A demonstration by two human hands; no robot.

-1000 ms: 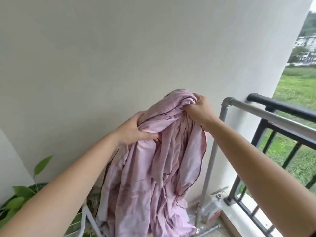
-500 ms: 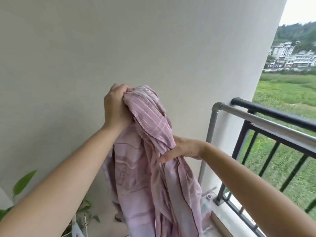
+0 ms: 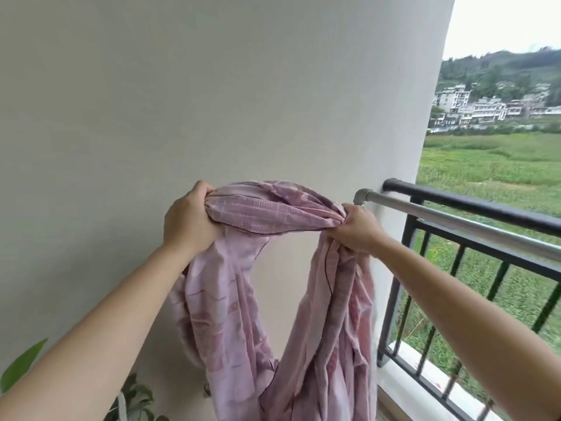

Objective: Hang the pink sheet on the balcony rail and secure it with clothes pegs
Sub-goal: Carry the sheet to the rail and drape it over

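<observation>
The pink sheet (image 3: 273,208) hangs bunched in front of a white wall, with a checked band stretched between my hands. My left hand (image 3: 186,221) grips its upper left end. My right hand (image 3: 356,227) grips the other bunch, just left of the elbow joint of the silver rail (image 3: 461,218). Two long folds of the sheet drop down from my hands, with a gap of wall showing between them. The black balcony railing (image 3: 473,203) runs behind the silver rail. No clothes pegs are visible.
The white wall (image 3: 212,101) fills the view ahead and ends at a corner beside the railing. Green plant leaves (image 3: 21,366) stand at the lower left. Beyond the railing lie a green field and distant buildings.
My right hand has risen from the middle of the sheet up to the level of my left hand and moved right, spreading the top edge between both hands. The view has turned towards the railing.
</observation>
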